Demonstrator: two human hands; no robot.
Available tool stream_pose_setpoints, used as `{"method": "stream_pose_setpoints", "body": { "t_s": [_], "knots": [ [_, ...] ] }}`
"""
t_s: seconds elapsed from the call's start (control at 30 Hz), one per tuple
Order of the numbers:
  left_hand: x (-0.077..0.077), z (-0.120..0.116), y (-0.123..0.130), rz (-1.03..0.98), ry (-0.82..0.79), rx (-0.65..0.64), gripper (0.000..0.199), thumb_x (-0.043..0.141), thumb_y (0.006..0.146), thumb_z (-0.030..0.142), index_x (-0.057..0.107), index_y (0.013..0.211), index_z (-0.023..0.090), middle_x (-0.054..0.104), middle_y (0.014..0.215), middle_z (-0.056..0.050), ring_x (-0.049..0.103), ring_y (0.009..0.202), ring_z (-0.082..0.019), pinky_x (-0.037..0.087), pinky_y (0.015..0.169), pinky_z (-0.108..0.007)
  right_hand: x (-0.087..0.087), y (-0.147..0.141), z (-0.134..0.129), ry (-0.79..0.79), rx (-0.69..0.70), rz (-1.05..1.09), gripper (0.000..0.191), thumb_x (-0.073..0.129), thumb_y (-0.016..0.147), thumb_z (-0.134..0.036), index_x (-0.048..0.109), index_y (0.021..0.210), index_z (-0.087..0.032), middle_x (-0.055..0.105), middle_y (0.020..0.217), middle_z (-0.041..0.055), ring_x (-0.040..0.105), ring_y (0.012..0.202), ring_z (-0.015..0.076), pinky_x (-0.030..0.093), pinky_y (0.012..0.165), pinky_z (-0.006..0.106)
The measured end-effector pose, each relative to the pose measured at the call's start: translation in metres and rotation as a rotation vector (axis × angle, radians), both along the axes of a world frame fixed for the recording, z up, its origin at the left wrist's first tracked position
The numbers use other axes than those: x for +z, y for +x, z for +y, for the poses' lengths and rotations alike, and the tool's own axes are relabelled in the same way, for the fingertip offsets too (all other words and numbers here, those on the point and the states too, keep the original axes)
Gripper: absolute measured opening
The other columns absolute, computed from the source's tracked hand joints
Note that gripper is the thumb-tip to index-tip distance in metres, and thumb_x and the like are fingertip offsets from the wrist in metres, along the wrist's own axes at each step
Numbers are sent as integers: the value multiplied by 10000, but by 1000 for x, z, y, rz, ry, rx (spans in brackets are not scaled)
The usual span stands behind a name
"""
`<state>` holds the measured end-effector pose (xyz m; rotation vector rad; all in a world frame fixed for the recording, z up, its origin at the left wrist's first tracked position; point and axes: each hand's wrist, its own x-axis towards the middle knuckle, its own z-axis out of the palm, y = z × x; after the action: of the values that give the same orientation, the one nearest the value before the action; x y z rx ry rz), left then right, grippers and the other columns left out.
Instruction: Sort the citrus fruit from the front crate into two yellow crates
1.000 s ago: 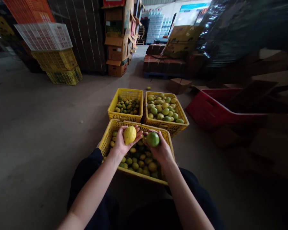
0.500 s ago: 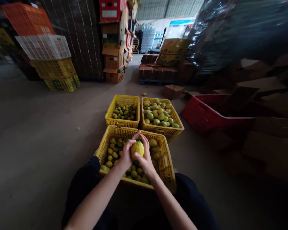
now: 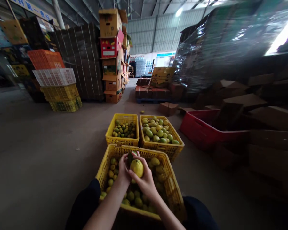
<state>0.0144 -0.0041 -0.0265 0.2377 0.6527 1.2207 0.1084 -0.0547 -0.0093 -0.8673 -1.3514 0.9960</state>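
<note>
Over the near yellow crate [image 3: 176, 188], my two hands are close together, with fingers curled. My right hand [image 3: 146, 179] grips a yellow lemon [image 3: 137, 168], its thumb across the lower side. My left hand [image 3: 124, 167] is wrapped round something dark green [image 3: 131, 157], which looks like a greener lemon, partly hidden behind the fingers and the yellow one. Below them, smaller green and yellow lemons [image 3: 134, 198] fill the left and middle of the crate. A few larger ones [image 3: 155, 161] lie along its right side, in shadow.
Beyond stand two more yellow crates: the left one [image 3: 108, 137] holds small green lemons, the right one [image 3: 179, 150] larger yellowish ones. A red bin [image 3: 194, 131] and loose cardboard lie to the right. Stacked crates [image 3: 54, 78] and boxes [image 3: 111, 64] rise behind.
The view has tilted up, so everything sits lower in the picture. My hands have turned, and more of the dark green thing shows beside the yellow lemon.
</note>
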Motion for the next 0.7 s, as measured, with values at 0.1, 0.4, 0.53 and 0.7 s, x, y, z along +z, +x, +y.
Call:
{"method": "stream_pose_setpoints", "body": {
  "t_s": [0.1,0.4,0.53,0.7],
  "knots": [
    [14,2,1,-118,-179,93,160,503,784,183,617,675,153,649,618,-51,667,651,-201,538,678,-329,2,15,5,-140,-33,186,422,792,687,-325,634,1071,-249,667,1229,67,606,1162,285,448,1026,433],
    [24,-8,-19,-209,-361,150,128,567,848,182,571,735,121,642,609,-52,647,581,-166,589,581,-303,10,37,15,-379,-75,556,439,878,498,-360,664,846,-201,685,745,3,578,535,139,465,457,246],
    [21,-14,-36,-285,-423,61,148,596,849,245,579,785,112,648,656,-53,624,543,-128,537,472,-206,15,27,15,-507,-11,637,419,825,532,-477,676,777,-172,669,661,25,579,502,154,430,403,244],
    [30,-19,-47,-268,-269,-19,266,463,905,304,601,796,106,646,628,-57,611,497,-141,493,428,-218,10,20,18,-607,37,683,346,800,533,-425,677,719,-160,660,608,20,570,461,147,403,373,233]
  ]
}}
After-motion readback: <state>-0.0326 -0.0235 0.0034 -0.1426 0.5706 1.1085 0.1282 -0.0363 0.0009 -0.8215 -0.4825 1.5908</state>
